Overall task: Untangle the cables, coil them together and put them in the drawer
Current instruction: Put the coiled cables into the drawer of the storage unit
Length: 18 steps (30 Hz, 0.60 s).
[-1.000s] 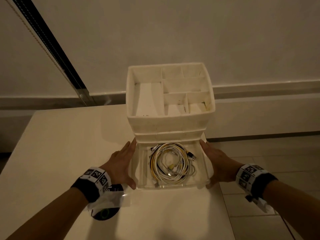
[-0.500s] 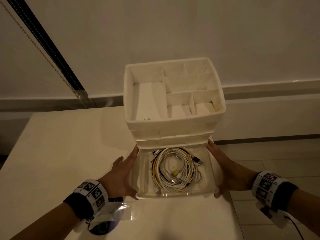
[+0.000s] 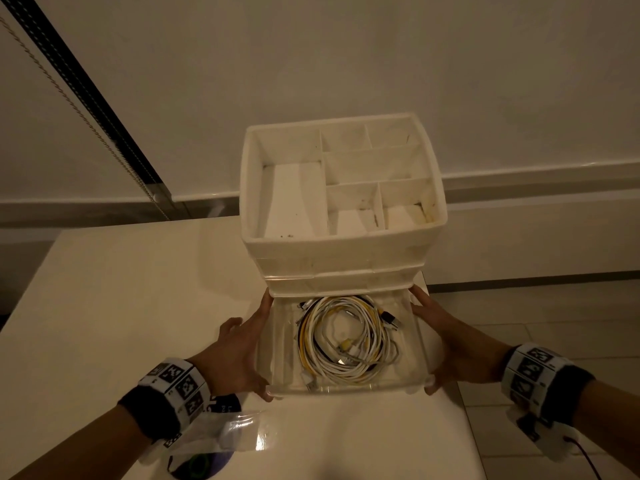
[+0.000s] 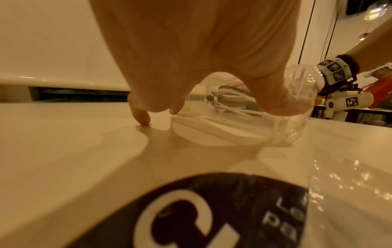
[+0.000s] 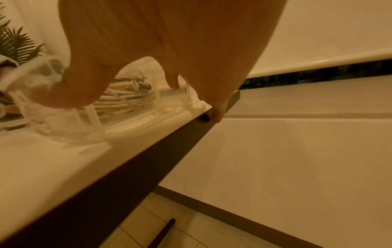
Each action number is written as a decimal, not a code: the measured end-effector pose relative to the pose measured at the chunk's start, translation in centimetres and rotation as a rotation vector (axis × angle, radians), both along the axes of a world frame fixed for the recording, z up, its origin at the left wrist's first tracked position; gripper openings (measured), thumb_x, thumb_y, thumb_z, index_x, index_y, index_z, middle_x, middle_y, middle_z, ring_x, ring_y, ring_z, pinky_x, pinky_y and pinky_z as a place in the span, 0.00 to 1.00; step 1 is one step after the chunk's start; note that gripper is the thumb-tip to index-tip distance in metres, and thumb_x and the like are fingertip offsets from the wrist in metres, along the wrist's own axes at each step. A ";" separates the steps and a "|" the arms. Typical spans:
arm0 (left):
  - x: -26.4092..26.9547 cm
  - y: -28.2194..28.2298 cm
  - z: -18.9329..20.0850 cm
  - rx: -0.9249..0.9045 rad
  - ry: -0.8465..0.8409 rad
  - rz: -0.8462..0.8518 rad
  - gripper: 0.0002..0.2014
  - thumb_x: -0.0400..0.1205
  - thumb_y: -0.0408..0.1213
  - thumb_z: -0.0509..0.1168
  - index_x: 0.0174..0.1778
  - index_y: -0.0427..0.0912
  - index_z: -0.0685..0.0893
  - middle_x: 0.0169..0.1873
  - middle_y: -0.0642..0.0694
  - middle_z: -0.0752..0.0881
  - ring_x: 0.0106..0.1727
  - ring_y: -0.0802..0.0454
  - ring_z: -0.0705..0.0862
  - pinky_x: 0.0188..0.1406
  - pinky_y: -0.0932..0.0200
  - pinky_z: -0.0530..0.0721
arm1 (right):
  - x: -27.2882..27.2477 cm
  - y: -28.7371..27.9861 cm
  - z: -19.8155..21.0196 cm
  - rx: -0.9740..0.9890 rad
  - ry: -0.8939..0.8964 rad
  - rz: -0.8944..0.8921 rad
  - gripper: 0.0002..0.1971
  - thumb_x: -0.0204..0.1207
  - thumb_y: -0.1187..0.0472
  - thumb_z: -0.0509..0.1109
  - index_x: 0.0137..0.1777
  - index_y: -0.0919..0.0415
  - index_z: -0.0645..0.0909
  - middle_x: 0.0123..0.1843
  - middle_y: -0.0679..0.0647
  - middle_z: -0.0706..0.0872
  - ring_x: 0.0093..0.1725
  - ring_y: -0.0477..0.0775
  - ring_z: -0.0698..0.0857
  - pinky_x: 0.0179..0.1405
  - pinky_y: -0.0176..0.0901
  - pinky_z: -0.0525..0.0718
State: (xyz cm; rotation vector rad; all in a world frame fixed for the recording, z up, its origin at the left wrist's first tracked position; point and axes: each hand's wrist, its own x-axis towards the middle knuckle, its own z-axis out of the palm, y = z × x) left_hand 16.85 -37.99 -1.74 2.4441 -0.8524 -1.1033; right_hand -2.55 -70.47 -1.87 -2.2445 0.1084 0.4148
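Note:
A coil of white, yellow and black cables (image 3: 346,341) lies in the clear plastic drawer (image 3: 346,388), which is pulled out from the bottom of a white desk organizer (image 3: 339,251). My left hand (image 3: 242,355) lies along the drawer's left side with its thumb (image 4: 282,104) pressing the front corner. My right hand (image 3: 450,344) lies along the right side, and its thumb (image 5: 67,94) presses the other front corner. On both hands the fingers are fairly straight. The cables (image 4: 229,99) show through the clear wall in both wrist views, cables (image 5: 127,97).
The organizer's open top has several compartments with nothing in them. A clear plastic bag with a dark label (image 3: 221,434) lies on the white table under my left wrist. The table's right edge (image 5: 148,151) runs just below my right hand, with tiled floor (image 3: 554,341) beyond.
Both hands have stayed on the drawer's sides. The view has shifted nearer and more to the left. Whether the drawer slid inward I cannot tell.

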 end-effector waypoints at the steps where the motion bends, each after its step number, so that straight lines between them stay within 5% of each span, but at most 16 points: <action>1: 0.0 0.0 0.1 0.000 -0.005 0.005 0.80 0.49 0.55 0.86 0.69 0.77 0.19 0.83 0.52 0.53 0.82 0.34 0.50 0.80 0.33 0.56 | 0.1 0.0 -0.1 -0.003 -0.013 -0.004 0.68 0.46 0.47 0.89 0.79 0.26 0.45 0.81 0.26 0.31 0.84 0.45 0.45 0.78 0.57 0.67; 5: 0.1 -0.1 0.1 -0.051 -0.019 0.034 0.78 0.52 0.52 0.86 0.72 0.76 0.22 0.77 0.51 0.64 0.74 0.40 0.62 0.77 0.35 0.64 | 0.3 -0.2 -0.5 0.044 -0.016 -0.050 0.66 0.46 0.49 0.89 0.80 0.29 0.49 0.81 0.25 0.35 0.84 0.43 0.48 0.79 0.54 0.67; 8: 0.2 0.1 -0.4 -0.116 -0.034 0.056 0.77 0.51 0.52 0.86 0.75 0.74 0.25 0.73 0.48 0.72 0.72 0.42 0.68 0.75 0.36 0.69 | 0.7 -0.3 -0.4 0.069 0.018 -0.080 0.61 0.48 0.53 0.89 0.76 0.28 0.52 0.78 0.19 0.39 0.79 0.36 0.52 0.77 0.40 0.63; 11: 0.3 0.2 -0.9 -0.152 -0.028 0.064 0.76 0.50 0.54 0.85 0.77 0.74 0.27 0.79 0.51 0.68 0.78 0.44 0.64 0.77 0.36 0.67 | 0.6 -0.7 -0.5 0.086 0.048 -0.140 0.64 0.49 0.57 0.89 0.77 0.31 0.49 0.77 0.28 0.57 0.76 0.42 0.64 0.74 0.42 0.71; 13: 0.2 0.2 -0.8 -0.143 -0.026 0.074 0.76 0.50 0.56 0.84 0.75 0.75 0.26 0.79 0.50 0.67 0.77 0.45 0.63 0.78 0.37 0.65 | 0.6 -1.0 -0.5 0.111 0.069 -0.160 0.64 0.50 0.59 0.89 0.77 0.32 0.47 0.72 0.26 0.60 0.74 0.46 0.69 0.64 0.36 0.80; 16: 0.4 0.3 -0.6 -0.102 -0.007 0.062 0.77 0.50 0.55 0.86 0.73 0.78 0.25 0.76 0.51 0.65 0.75 0.46 0.61 0.77 0.38 0.65 | 0.7 -1.2 0.0 0.164 0.062 -0.156 0.70 0.49 0.60 0.90 0.76 0.27 0.40 0.69 0.13 0.57 0.72 0.26 0.66 0.52 0.21 0.78; 18: 0.8 0.3 -0.4 -0.115 -0.004 0.028 0.78 0.49 0.55 0.87 0.73 0.78 0.24 0.81 0.58 0.56 0.78 0.44 0.58 0.78 0.37 0.63 | 0.8 -0.9 0.3 0.174 0.059 -0.147 0.74 0.49 0.58 0.90 0.77 0.26 0.33 0.72 0.13 0.54 0.73 0.23 0.62 0.60 0.28 0.79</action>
